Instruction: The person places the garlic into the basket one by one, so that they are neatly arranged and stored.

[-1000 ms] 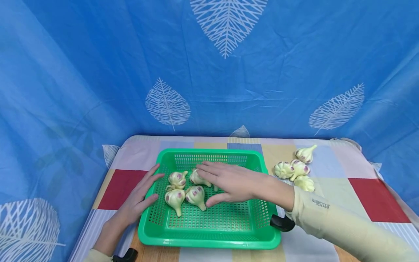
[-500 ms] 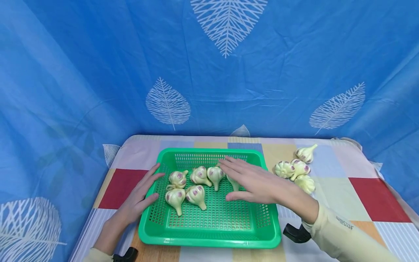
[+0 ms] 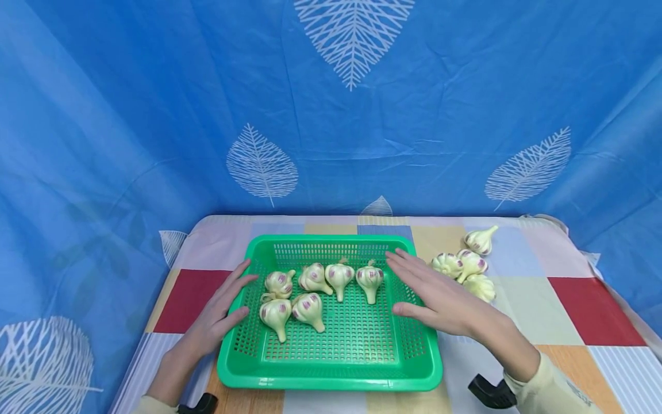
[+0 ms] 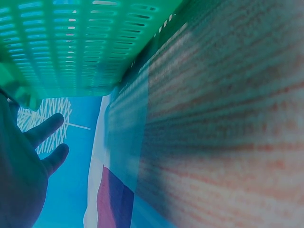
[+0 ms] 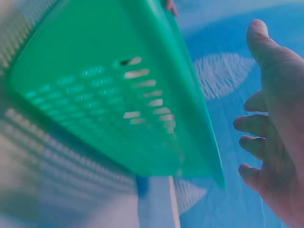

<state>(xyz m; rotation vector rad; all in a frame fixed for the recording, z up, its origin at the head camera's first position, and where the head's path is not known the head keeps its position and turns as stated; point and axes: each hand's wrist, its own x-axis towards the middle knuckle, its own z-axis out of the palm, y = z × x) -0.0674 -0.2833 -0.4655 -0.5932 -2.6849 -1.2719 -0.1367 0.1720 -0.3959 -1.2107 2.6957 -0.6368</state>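
While the left hand (image 3: 209,319) is spread along the left rim of the green basket (image 3: 331,384), fingers extended, the head view sets the right hand (image 3: 445,299) at the basket's right rim, fingers loose and released. The basket's long axis runs from one hand toward the other. Six garlic bulbs (image 3: 339,276) lie inside it, toward its far and left sides, most stems pointing to its near side; four more bulbs (image 3: 472,263) sit clustered beyond its right rim. The left wrist view adds the basket's slotted outer wall; that hand is dark and cut off, two fingers plain, and contact with the rim cannot be told. The right wrist view, where the blurred wall hides the bulbs, shows a gap between the right hand and the basket.
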